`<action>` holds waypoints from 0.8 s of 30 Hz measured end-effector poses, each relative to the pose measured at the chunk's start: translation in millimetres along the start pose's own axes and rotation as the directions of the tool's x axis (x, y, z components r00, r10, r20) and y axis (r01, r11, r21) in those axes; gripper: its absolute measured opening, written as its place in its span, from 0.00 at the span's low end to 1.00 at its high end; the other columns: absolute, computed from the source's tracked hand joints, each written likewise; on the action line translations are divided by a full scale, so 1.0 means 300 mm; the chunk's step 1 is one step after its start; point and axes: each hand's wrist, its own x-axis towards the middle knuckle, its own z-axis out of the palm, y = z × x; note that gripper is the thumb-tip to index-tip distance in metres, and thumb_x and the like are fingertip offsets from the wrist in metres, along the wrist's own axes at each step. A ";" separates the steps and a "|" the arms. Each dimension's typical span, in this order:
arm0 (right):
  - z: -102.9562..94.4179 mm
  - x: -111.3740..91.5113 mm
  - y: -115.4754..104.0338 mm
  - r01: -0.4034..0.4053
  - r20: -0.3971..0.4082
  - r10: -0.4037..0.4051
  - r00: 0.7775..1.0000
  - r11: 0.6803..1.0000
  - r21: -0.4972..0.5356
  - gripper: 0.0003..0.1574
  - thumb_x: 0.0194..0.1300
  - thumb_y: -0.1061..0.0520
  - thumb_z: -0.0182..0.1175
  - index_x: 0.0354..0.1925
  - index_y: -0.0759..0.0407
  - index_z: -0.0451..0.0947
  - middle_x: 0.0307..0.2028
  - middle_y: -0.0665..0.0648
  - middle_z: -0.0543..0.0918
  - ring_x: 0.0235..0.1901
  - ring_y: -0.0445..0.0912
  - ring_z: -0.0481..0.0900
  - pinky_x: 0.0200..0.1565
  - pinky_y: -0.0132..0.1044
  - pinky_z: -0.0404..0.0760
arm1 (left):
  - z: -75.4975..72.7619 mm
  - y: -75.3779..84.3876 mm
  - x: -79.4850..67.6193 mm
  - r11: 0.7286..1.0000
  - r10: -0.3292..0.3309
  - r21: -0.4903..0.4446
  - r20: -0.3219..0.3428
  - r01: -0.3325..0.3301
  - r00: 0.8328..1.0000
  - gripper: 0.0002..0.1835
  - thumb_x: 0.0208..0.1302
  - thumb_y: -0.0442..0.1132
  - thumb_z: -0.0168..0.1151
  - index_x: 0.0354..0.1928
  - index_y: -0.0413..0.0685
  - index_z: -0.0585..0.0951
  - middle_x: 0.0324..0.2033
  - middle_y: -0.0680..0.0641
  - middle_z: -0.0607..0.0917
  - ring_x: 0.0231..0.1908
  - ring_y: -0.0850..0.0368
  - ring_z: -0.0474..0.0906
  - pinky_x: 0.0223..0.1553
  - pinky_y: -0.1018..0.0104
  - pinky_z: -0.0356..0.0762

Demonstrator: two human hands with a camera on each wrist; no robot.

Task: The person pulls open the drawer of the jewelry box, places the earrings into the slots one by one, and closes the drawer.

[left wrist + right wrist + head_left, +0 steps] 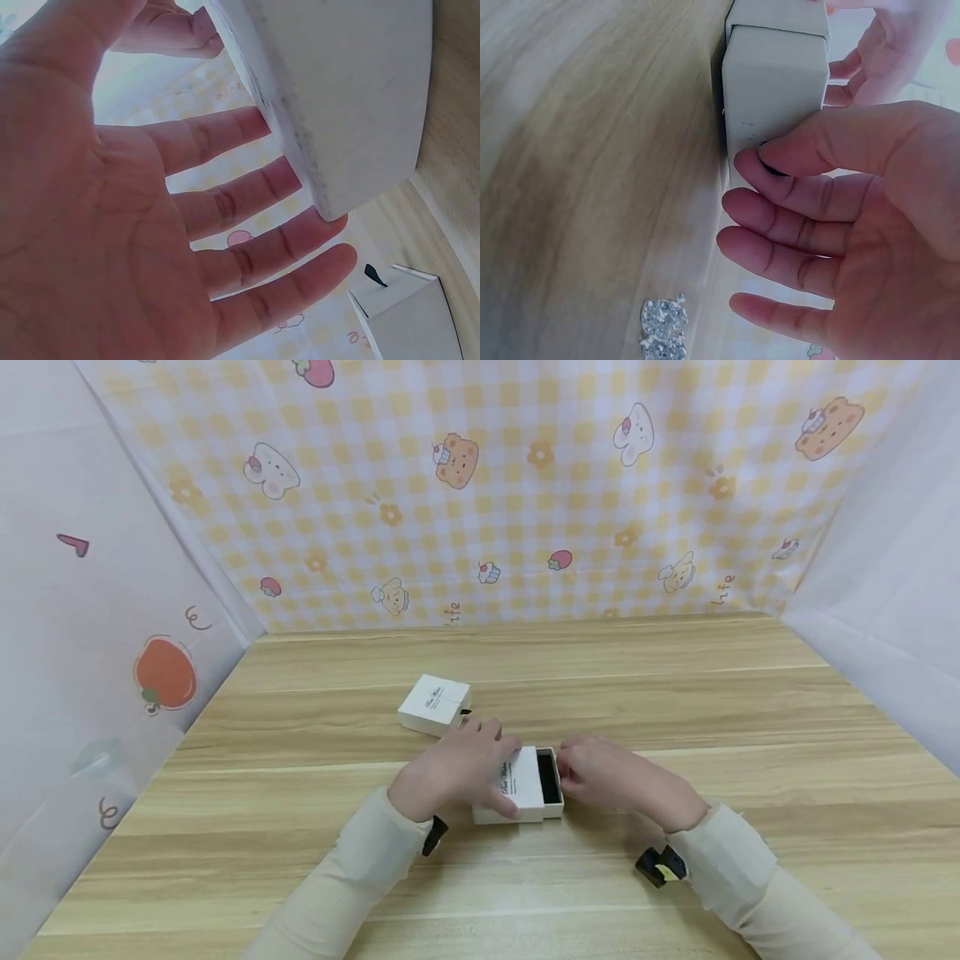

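A white drawer-style gift box [527, 785] with dark script on its lid lies on the table, its inner tray [551, 777] slid partly out on the right and showing a black inside. My left hand [461, 768] holds the outer sleeve from above, thumb at the near edge and fingers toward the far edge. At the tray's right end, my right hand [611, 777] pinches a small black pull tab [776, 171] between thumb and index finger. The other right-hand fingers are loosely bent, as the right wrist view shows.
A second white box [435, 703] with similar lettering and a black tab stands behind my left hand. Something silvery and glittering [664, 328] lies on the wooden table [675, 693] beyond my right hand. A checked cloth [525, 493] hangs behind the table.
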 end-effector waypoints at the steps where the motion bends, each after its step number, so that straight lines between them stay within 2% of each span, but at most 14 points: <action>1: 0.001 0.000 0.000 0.002 -0.001 -0.002 1.000 1.000 -0.003 0.10 0.59 0.60 0.57 0.21 0.53 0.73 0.24 0.48 0.74 0.22 0.38 0.67 0.27 0.30 0.68 | 0.001 0.000 0.000 1.000 0.002 -0.001 0.001 -0.002 1.000 0.43 0.41 0.64 0.70 0.60 0.53 0.71 0.47 0.48 0.74 0.43 0.54 0.67 0.44 0.61 0.67; 8: 0.005 0.004 -0.007 0.021 -0.015 -0.021 1.000 1.000 -0.010 0.10 0.58 0.61 0.57 0.21 0.54 0.73 0.23 0.48 0.74 0.22 0.38 0.66 0.26 0.29 0.68 | 0.001 0.000 0.001 1.000 0.005 -0.009 0.006 -0.005 1.000 0.43 0.41 0.63 0.70 0.60 0.53 0.71 0.47 0.49 0.73 0.43 0.54 0.66 0.43 0.62 0.67; 18: 0.032 0.014 -0.022 0.080 -0.105 -0.090 0.990 0.992 -0.097 0.10 0.55 0.61 0.58 0.19 0.53 0.72 0.20 0.46 0.72 0.21 0.38 0.65 0.31 0.36 0.69 | 0.000 0.001 0.004 1.000 0.017 0.001 0.014 -0.017 1.000 0.43 0.42 0.63 0.71 0.60 0.52 0.71 0.48 0.49 0.74 0.43 0.55 0.65 0.41 0.64 0.67; 24: 0.037 0.015 -0.040 0.063 -0.116 -0.077 0.990 0.991 -0.121 0.11 0.55 0.61 0.58 0.19 0.53 0.71 0.21 0.47 0.73 0.22 0.38 0.65 0.36 0.44 0.72 | -0.001 0.003 0.004 1.000 0.016 0.006 0.016 -0.016 1.000 0.43 0.42 0.63 0.70 0.60 0.52 0.71 0.48 0.48 0.74 0.42 0.54 0.65 0.41 0.65 0.67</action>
